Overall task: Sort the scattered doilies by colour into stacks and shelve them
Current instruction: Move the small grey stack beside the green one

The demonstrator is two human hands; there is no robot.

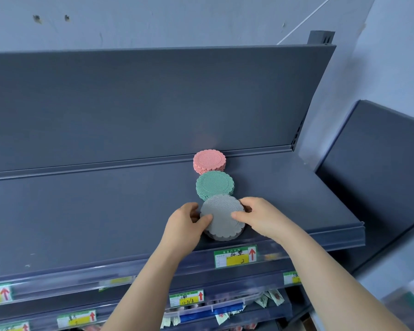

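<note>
Two bare hands grip a grey doily stack (222,219) at the front of a dark shelf (105,211): left hand (185,223) and right hand (261,217) fingers closed around its sides. Green stack (215,185) touches it behind; pink stack (209,161) sits farthest back.

Three doily stacks (215,185), two hands (185,225).
</note>
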